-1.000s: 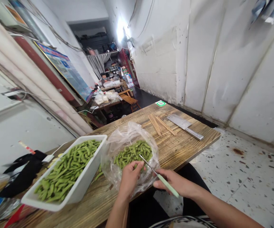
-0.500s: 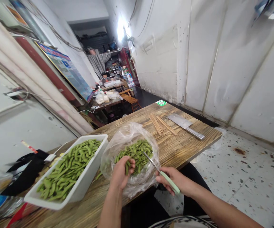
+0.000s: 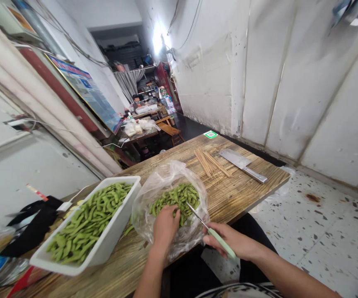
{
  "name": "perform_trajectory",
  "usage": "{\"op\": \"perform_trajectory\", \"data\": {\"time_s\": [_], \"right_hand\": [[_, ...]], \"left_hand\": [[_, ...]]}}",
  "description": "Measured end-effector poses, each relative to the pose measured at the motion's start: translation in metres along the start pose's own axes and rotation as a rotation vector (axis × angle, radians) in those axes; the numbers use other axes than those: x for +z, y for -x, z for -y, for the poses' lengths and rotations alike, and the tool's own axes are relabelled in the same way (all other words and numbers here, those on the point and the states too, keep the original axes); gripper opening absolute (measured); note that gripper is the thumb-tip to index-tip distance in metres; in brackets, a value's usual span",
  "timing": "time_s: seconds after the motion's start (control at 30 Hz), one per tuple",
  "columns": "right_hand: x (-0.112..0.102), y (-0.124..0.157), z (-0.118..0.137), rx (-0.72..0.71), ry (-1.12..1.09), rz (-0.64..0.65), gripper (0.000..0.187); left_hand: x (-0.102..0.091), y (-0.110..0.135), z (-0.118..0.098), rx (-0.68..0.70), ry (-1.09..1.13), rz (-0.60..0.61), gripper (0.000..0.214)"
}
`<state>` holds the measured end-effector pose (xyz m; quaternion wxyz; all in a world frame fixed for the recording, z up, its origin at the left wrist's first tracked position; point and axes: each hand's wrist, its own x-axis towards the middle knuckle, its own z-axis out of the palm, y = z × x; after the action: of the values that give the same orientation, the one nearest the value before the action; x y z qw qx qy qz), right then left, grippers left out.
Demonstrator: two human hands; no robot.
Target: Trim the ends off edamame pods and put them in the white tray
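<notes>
My left hand [image 3: 166, 225] is palm down over the green edamame pods [image 3: 183, 194] in a clear plastic bag [image 3: 172, 169]. Its fingers curl in among the pods, and their tips are partly hidden. Light green-handled scissors [image 3: 219, 241] are gripped in my right hand [image 3: 228, 240] at the bag's right side. Their narrow metal blades look closed and point over the pods. Left of the bag stands a white plastic bin [image 3: 113, 244], filled with more edamame pods [image 3: 88, 223].
Beyond the bag lie thin wooden skewers [image 3: 211, 163] and a cleaver [image 3: 243, 164] on the wooden table [image 3: 228, 192]. A green QR-code card [image 3: 210, 134] is at the far corner. A black bag [image 3: 32, 227] and white cable are at left. Someone sits in the background.
My left hand has turned palm down and shifted slightly right, deeper over the pods. Pods visible in its fingers before are now hidden. My right hand and the scissors stay nearly still.
</notes>
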<state>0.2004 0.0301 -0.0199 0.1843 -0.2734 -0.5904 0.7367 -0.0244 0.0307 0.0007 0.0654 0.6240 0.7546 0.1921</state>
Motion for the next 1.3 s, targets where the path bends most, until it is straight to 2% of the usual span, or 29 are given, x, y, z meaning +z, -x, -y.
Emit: {"op": "perform_trajectory", "data": {"time_s": [0.13, 0.27, 0.73, 1.07, 1.2, 1.3], "right_hand": [[0.001, 0.000, 0.005, 0.012, 0.079, -0.011, 0.047], [0.004, -0.001, 0.011, -0.002, 0.115, -0.033, 0.047], [0.005, -0.005, 0.015, -0.056, 0.233, -0.052, 0.041], [0.006, -0.011, 0.006, -0.021, 0.297, -0.157, 0.036], [0.006, -0.014, 0.001, -0.018, 0.239, -0.178, 0.035], [0.006, -0.015, 0.000, 0.043, 0.089, -0.139, 0.035]], "left_hand": [[0.002, 0.000, 0.005, -0.035, 0.314, -0.016, 0.029], [0.001, 0.004, 0.002, 0.005, 0.440, -0.014, 0.026], [-0.008, 0.010, -0.003, 0.144, 0.504, 0.000, 0.019], [-0.015, 0.009, -0.006, 0.123, 0.525, 0.070, 0.019], [-0.013, 0.008, -0.003, 0.103, 0.526, 0.062, 0.017], [-0.011, 0.007, -0.003, 0.068, 0.599, 0.014, 0.017]]}}
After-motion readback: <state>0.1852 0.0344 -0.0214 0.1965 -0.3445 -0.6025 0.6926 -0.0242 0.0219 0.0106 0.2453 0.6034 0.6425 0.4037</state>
